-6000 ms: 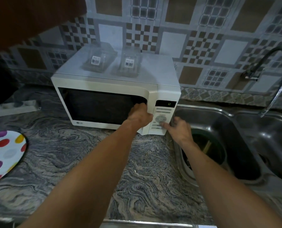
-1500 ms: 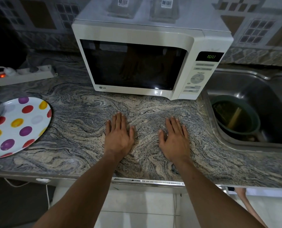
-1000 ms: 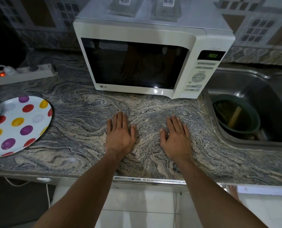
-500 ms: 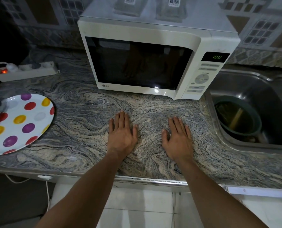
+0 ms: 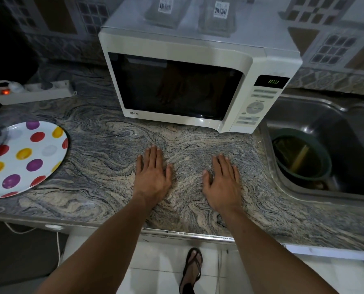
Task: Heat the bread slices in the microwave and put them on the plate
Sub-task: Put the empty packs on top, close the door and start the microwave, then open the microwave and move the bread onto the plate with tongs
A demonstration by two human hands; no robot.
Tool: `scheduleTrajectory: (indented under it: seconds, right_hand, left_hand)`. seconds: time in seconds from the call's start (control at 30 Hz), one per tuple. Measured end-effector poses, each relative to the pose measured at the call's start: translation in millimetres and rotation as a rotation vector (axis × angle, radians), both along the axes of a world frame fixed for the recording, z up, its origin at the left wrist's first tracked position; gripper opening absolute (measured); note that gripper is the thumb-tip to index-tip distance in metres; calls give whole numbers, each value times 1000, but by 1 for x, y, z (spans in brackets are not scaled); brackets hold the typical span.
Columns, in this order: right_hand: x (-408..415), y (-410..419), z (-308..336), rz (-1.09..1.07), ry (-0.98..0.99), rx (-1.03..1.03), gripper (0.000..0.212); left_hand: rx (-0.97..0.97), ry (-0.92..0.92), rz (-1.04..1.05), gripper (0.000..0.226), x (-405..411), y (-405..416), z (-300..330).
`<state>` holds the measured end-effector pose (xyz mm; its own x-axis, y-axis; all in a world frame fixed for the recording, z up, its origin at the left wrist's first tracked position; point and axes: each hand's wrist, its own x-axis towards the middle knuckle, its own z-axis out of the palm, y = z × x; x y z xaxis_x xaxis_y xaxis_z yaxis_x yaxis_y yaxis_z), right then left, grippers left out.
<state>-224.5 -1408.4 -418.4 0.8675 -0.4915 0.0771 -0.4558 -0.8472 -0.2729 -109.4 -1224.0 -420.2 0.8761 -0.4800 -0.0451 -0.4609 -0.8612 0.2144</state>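
While the microwave [image 5: 189,81] stood shut at the back edge of the table [image 5: 104,166], its display lit green with digits too blurred to read, both hands lay flat and empty on the stone near the front edge. The left hand [image 5: 152,177] and the right hand [image 5: 222,183] rested palm down, fingers stretched toward the microwave, a strip of bare table between them. The bread could not be seen; the door glass was dark and showed only a dim reflection of the hands. The plate [image 5: 39,153], white with coloured spots, sat at the left edge of the table, well apart from the hands, with some dark thing, too blurred to tell, lying over its left side. A power strip [image 5: 36,94] lay at the back left corner. The sink [image 5: 346,115] adjoined the table's right end and held a green bowl [image 5: 323,158].
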Motion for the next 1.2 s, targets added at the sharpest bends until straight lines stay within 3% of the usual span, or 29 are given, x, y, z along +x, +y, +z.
scheduleTrajectory:
  seconds: [0.13, 0.23, 0.4, 0.5, 0.57, 0.63, 0.8, 0.93, 1.03, 1.2]
  right_hand:
    - [2, -3, 8, 10, 18, 49, 66]
    - [8, -23, 17, 59, 45, 66, 67]
    - [21, -80, 28, 8, -123, 404, 33]
    - [26, -109, 37, -145, -143, 520, 56]
    - [30, -127, 42, -231, -172, 603, 73]
    - [33, -142, 48, -284, -196, 643, 77]
    - [49, -168, 65, -256, -157, 526, 65]
    - [63, -175, 77, -242, -90, 468, 58]
    - [70, -181, 82, -241, -94, 463, 55]
    - [72, -190, 84, -213, -37, 368, 60]
  left_hand:
    - [72, 35, -9, 73, 1, -3, 9]
    - [269, -56, -62, 77, 10, -8, 27]
    - [473, 12, -109, 80, 29, -39, 57]
    - [557, 133, -131, 64, 41, -65, 85]
    - [497, 156, -115, 46, 48, -79, 103]
    - [355, 129, -68, 37, 51, -94, 112]
    - [-62, 120, -71, 44, 50, -158, 139]
    - [-367, 226, -90, 38, 50, -196, 159]
    - [-428, 266, -68, 39, 55, -213, 169]
    - [-370, 273, -40, 41, 66, -221, 171]
